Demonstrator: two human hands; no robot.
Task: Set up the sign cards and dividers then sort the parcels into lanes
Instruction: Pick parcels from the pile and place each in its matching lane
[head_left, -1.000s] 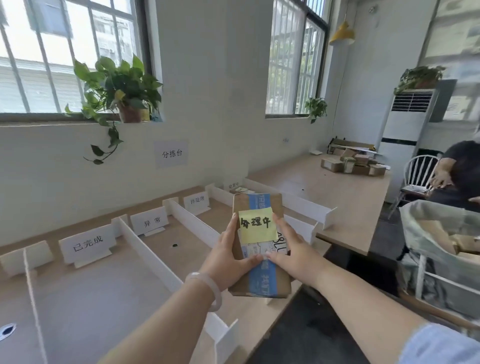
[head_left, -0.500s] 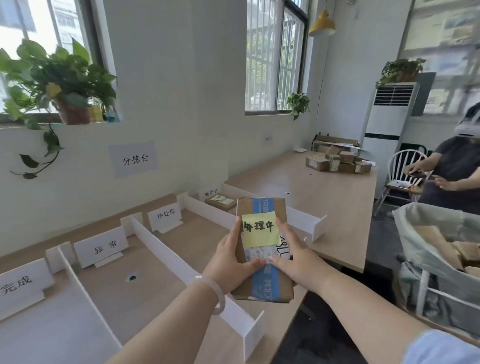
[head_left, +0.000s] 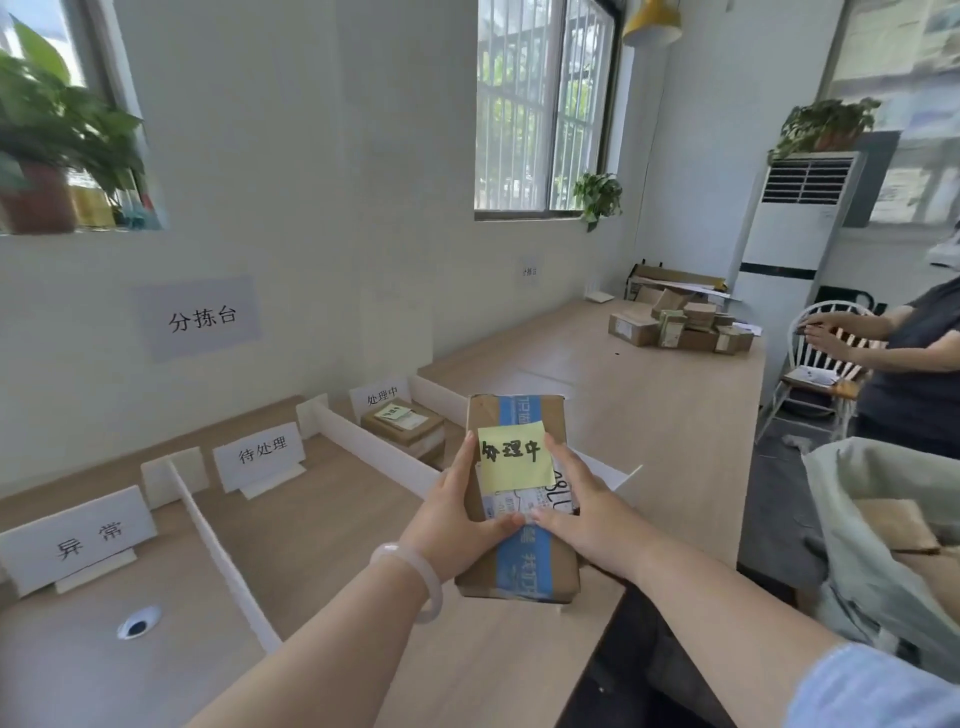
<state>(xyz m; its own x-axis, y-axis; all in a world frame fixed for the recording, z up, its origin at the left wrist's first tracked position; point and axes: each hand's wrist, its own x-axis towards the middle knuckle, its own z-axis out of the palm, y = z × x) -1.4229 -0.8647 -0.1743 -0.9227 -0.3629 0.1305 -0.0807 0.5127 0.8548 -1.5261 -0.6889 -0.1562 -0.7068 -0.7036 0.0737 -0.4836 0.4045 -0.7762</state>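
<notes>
We hold the parcel (head_left: 519, 566) up in front of us, both hands clamped on it: the left hand (head_left: 452, 519) wraps its left edge, the right hand (head_left: 587, 514) its right edge, thumbs meeting on the top face just under the yellow note (head_left: 514, 457). The note's writing matches the far card (head_left: 382, 397), which stands beyond our left fingertips, with a second parcel (head_left: 402, 423) lying just in front of it.

The risks, as we judge them: that lane is narrow and already partly filled, so setting ours down carelessly could ride up on the second parcel, push the card over, or knock the divider (head_left: 374, 447) just ahead of the left hand. The note may be only lightly stuck, and a sliding thumb could peel it. The lane left of the left hand is for a different label, so dropping short would missort.

Against the earlier frames, the view has swung right. The leftmost card has gone out of sight, and the far card and the second parcel now show plainly. Our grip looks unchanged.
</notes>
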